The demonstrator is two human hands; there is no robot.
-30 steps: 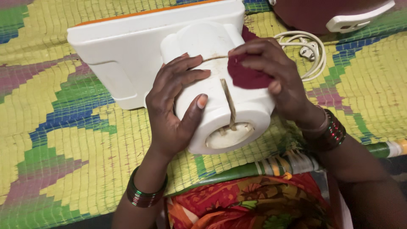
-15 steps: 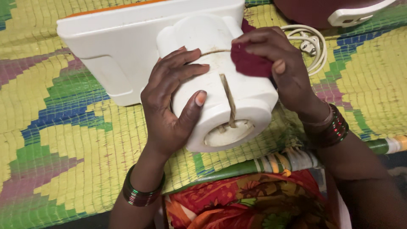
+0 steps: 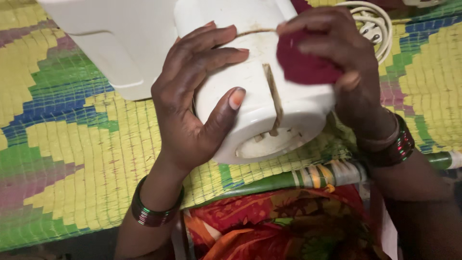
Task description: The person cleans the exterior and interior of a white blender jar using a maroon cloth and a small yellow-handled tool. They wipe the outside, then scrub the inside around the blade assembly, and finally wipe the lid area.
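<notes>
Just two hands, left hand point(image 3: 192, 96) and right hand point(image 3: 341, 62), one white appliance point(image 3: 250, 96), one maroon cloth point(image 3: 303, 65).

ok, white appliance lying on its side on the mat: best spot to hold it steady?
Probably the rounded white housing, from its left side, as the left hand does now: fingers over the top, thumb on the near curve. The right hand presses a maroon cloth on the other side, so that stays free.

Bright multicoloured woven mat point(image 3: 72, 139)

Left hand point(image 3: 192, 101) steadies a white plastic appliance point(image 3: 260, 96) while right hand point(image 3: 346, 62) presses a maroon cloth point(image 3: 303, 62) against it.
</notes>
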